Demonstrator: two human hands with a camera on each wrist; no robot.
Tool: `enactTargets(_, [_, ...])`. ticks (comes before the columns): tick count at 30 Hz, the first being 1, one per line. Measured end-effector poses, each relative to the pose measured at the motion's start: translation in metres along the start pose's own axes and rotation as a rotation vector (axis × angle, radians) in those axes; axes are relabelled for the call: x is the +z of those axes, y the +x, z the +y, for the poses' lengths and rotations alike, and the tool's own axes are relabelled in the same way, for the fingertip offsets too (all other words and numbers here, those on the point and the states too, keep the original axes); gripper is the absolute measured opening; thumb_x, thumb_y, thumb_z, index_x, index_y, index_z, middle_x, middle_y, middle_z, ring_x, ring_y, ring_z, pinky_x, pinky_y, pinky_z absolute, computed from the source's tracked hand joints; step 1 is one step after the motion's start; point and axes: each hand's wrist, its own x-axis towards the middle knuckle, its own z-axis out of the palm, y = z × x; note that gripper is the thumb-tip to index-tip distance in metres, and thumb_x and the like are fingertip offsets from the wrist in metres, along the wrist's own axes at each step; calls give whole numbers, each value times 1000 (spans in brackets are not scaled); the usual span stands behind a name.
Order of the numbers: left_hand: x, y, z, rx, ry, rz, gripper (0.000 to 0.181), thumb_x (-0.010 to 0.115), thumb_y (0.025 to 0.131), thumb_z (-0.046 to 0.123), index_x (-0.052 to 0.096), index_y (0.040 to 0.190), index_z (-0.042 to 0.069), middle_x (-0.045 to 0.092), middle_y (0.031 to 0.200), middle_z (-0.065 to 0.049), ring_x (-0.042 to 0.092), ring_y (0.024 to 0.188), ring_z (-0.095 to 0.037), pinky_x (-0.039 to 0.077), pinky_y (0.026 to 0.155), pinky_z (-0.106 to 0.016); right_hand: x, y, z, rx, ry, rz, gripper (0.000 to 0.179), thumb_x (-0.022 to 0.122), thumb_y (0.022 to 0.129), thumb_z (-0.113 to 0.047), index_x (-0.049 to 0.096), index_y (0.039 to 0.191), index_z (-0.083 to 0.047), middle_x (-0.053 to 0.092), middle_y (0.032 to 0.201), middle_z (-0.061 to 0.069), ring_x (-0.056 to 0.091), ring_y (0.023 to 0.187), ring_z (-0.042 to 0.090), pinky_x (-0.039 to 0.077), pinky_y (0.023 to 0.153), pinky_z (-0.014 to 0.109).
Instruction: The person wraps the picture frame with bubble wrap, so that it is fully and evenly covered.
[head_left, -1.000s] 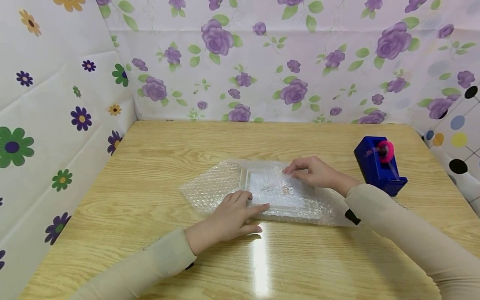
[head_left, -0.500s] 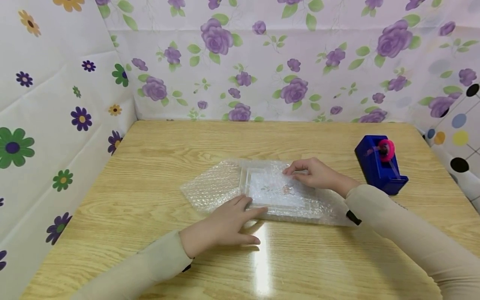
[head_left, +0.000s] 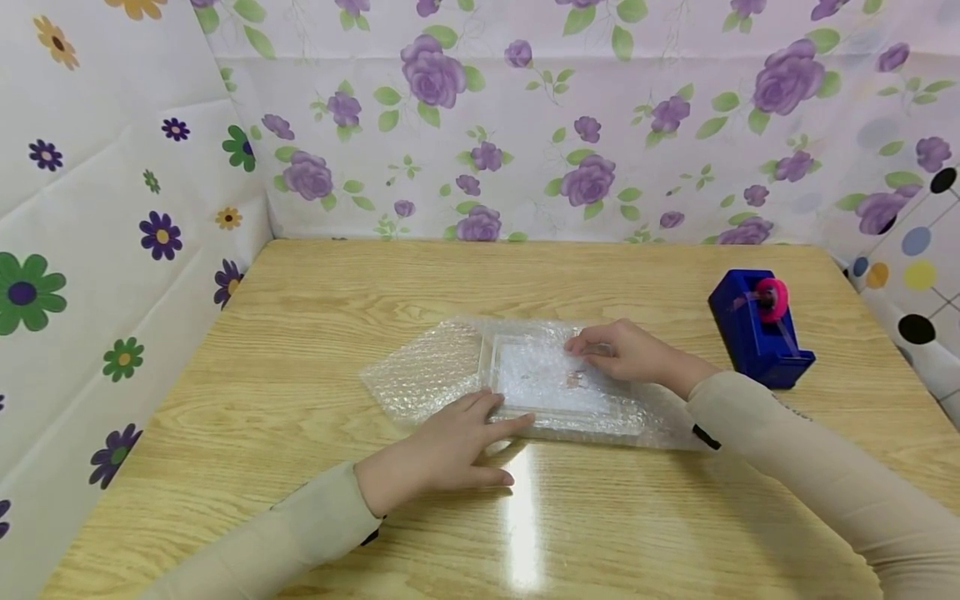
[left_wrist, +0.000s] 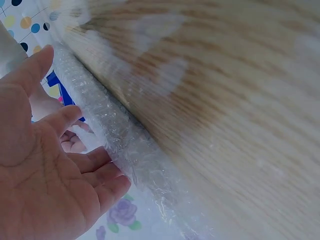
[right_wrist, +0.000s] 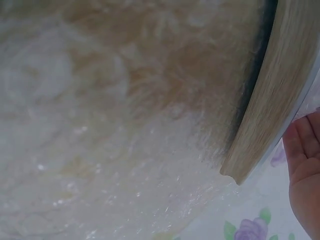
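Observation:
A light picture frame [head_left: 555, 408] lies flat on the table, covered by clear bubble wrap [head_left: 420, 375] that spreads out past its left and right ends. My left hand [head_left: 442, 446] rests its fingertips on the wrapped frame's near left corner, fingers extended and thumb spread over the table. In the left wrist view its fingers reach to the bubble-wrapped edge [left_wrist: 122, 135]. With bent fingers and thumb, my right hand [head_left: 641, 354] pinches the wrap over the frame's right part. The right wrist view shows the frame's wood-toned side [right_wrist: 275, 95] beside that hand.
A blue tape dispenser [head_left: 753, 337] with a pink-cored roll of tape [head_left: 774, 300] stands on the wooden table [head_left: 315, 325], right of the frame. Flowered sheets [head_left: 525, 117] hang behind and at the left, and a dotted one at the right.
My left hand has slid slightly left and toward me, its thumb spreading away from the frame. The right hand stays nearly in place, and the wrapped frame lies where it was.

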Motion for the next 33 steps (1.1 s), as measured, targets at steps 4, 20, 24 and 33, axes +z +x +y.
enactTargets(4, [0,0,0,1,-7,4,75,60,84,58,33,148,30,37,146,-21,31,138,-39,28,115,-46,1,0,-1,-28,-86,-7,16,64,85,5,70,98,-1,71,108,13,65,105,30,55,86,41])
enactTargets(20, [3,0,-1,-36,-135,29,73,58,87,55,32,149,25,27,153,-19,27,140,-38,27,114,-51,4,-3,-3,-27,-138,-84,26,65,84,5,69,110,1,64,119,19,60,114,34,52,92,42])
enactTargets(24, [2,7,-2,-41,-139,79,72,58,88,52,34,148,21,26,154,-16,32,138,-36,33,109,-54,4,-3,-3,-39,-143,-82,26,66,84,5,69,109,1,64,119,20,60,113,34,53,91,41])
enactTargets(33, [7,31,-6,91,-131,73,57,48,98,40,36,147,12,27,156,-9,22,144,-29,18,118,-49,4,-5,0,-77,-155,-87,27,66,83,5,68,110,1,64,120,20,60,114,34,52,92,42])
